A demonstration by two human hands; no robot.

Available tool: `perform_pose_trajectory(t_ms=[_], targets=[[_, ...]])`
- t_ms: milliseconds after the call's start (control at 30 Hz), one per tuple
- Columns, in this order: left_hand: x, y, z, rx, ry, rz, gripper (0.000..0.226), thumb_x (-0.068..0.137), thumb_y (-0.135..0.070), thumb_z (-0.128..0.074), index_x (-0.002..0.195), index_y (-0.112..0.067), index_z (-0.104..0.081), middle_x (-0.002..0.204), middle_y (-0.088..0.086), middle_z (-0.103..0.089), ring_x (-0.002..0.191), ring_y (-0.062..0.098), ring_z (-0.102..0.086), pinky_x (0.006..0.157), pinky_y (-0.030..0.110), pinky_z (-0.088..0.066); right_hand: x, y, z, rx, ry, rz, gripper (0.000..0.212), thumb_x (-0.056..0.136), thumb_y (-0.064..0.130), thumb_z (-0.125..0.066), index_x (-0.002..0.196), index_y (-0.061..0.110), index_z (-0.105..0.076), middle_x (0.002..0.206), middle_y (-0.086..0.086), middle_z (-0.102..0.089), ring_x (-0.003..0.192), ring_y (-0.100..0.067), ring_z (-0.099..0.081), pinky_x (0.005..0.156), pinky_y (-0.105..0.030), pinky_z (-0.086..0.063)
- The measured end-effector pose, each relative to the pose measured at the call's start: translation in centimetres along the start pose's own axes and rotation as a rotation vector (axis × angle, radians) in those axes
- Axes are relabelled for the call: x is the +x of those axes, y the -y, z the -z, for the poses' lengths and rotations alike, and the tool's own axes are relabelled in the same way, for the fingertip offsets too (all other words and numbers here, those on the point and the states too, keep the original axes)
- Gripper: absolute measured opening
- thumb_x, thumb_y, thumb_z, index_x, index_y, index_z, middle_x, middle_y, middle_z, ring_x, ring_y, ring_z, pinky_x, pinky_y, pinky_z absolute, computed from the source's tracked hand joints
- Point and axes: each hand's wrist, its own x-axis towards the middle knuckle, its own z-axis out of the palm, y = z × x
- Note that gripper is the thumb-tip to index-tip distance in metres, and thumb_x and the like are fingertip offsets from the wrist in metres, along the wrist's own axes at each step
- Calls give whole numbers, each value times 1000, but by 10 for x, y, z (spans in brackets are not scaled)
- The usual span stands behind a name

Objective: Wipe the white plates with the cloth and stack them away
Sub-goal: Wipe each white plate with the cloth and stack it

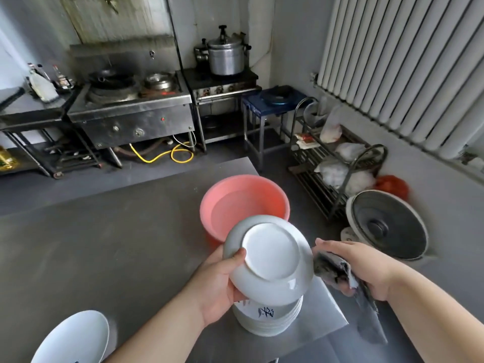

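white plate point(269, 255) is gripped underside-up by the left hand point(217, 284), cloth point(328, 269) clutched in the right hand point(366, 265); wiping is judged due next.

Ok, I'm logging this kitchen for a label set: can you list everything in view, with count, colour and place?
held plate: one, white, underside up, above the stack
plate stack: one, white, number of plates unclear, table's near edge
loose plate: one, white, bottom-left corner
basin: one, pink, on the table behind the held plate
cloth: one, grey, right of the held plate
table: one, steel grey, foreground
wok range: one, steel, far wall
pressure cooker: one, silver, right of the wok range
rack: one, dark metal, below the radiator
radiator: one, white, right wall
fan: one, grey, on the floor, right
left hand: grips the held plate
right hand: holds the cloth
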Motion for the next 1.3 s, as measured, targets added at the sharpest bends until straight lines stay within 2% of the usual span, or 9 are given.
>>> perform_pose_trajectory(t_ms=[133, 333, 467, 567, 667, 800, 967, 1067, 1300], targets=[[18, 1, -16, 252, -162, -82, 31, 104, -33, -58, 133, -24, -65, 129, 10, -73, 117, 36, -71, 102, 61, -54, 27, -1, 20, 70, 85, 2, 61, 96, 56, -62, 90, -3, -73, 78, -22, -61, 58, -27, -49, 56, -33, -38], [30, 4, -17, 74, -54, -91, 88, 101, -70, -2, 153, -17, -50, 149, 5, -61, 142, 16, -53, 124, 43, -30, 59, -4, 15, 65, 110, 202, 35, 105, 42, -57, 93, 18, -80, 90, -5, -76, 79, -19, -72, 69, -34, -57], [28, 27, 0, 263, -272, -26, 77, 93, -78, -19, 155, -39, -42, 151, -24, -49, 140, -9, -41, 125, 33, -19, 65, -10, 11, -153, 162, 308, 12, 92, 34, -65, 104, 29, -65, 76, -8, -67, 63, -21, -60, 64, -38, -49], [26, 54, 9, 412, -389, -53, 63, 99, -77, -32, 155, -49, -39, 152, -39, -36, 124, -36, -29, 113, 19, -20, 72, -21, 5, -280, 198, 256, 38, 89, 18, -61, 110, 49, -56, 72, -10, -58, 55, -33, -60, 54, -44, -53], [31, 77, 16, 511, -441, -68, 53, 111, -49, -41, 161, -41, -28, 163, -27, -31, 145, -13, -28, 114, 20, -22, 80, -33, -3, -485, 152, 273, 42, 91, 14, -58, 103, 53, -48, 72, -5, -67, 49, -38, -64, 46, -52, -56], [37, 88, 16, 606, -463, -72, 61, 110, -37, -50, 164, -35, -21, 163, -27, -24, 148, -7, -21, 118, 21, -17, 90, -41, -6, -678, 80, 262, 34, 92, 23, -51, 106, 52, -42, 67, -2, -71, 48, -29, -68, 48, -54, -59], [47, 91, 20, 715, -461, -62, 76, 105, -29, -62, 166, -27, -16, 165, -21, -22, 149, -4, -18, 118, 19, -15, 96, -44, -9, -930, -40, 324, 31, 91, 32, -46, 117, 48, -40, 65, 22, -67, 47, -5, -65, 45, -25, -52], [50, 92, 23, 734, -453, -40, 81, 103, -27, -66, 166, -26, -16, 166, -18, -23, 152, 1, -20, 125, 28, -18, 97, -46, -9, -1062, -130, 359, 39, 91, 35, -45, 128, 44, -46, 64, 27, -64, 49, 4, -62, 40, -18, -39], [55, 90, 41, 805, -419, -55, 83, 96, -46, -67, 164, -40, -19, 158, -31, -26, 145, -6, -25, 116, 22, -21, 104, -29, 0, -1236, -210, 342, 29, 87, 42, -39, 112, 34, -51, 52, 22, -64, 49, 0, -61, 55, -29, -58]])
